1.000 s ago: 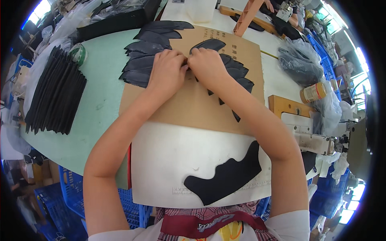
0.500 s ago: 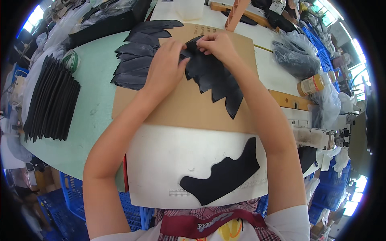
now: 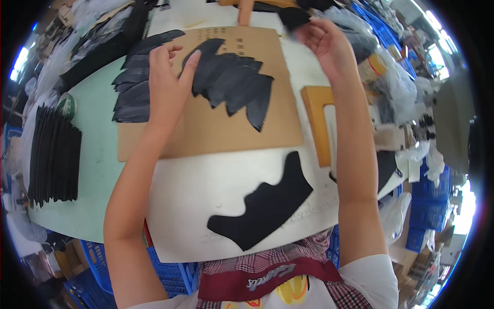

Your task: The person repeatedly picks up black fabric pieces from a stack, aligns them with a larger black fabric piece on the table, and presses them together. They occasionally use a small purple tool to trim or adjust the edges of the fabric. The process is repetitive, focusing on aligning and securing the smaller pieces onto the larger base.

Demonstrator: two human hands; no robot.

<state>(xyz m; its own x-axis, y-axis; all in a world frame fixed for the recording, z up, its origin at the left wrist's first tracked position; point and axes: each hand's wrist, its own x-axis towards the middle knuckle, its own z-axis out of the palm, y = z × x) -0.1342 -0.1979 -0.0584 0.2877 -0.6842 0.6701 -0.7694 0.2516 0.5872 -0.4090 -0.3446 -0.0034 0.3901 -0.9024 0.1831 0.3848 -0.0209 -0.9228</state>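
Observation:
My right hand (image 3: 329,46) is raised at the far right, its fingertips closed on a small black cut piece (image 3: 295,19) that is blurred by motion. My left hand (image 3: 170,77) is over the cardboard sheet (image 3: 226,141), thumb apart from the curled fingers, with nothing seen between them. Just right of it lies a fan of overlapping dark leather-like pieces (image 3: 231,77) with pointed ends. Partly behind the left hand sits another overlapping row of dark pieces (image 3: 132,80). A larger black cut-out (image 3: 262,206) with a wavy edge rests near me on the white tabletop (image 3: 185,190).
At the left, a row of black pieces (image 3: 55,159) stands packed on the green surface (image 3: 98,154), beside a tape roll (image 3: 66,105). Under my right forearm is a yellow-brown frame (image 3: 316,123). A jar (image 3: 371,68) and plastic bags (image 3: 396,98) stand at the right.
My right hand has left the fan of pieces and moved right and away, carrying a black piece. My left hand has drawn back leftward and opened. The view has swung right.

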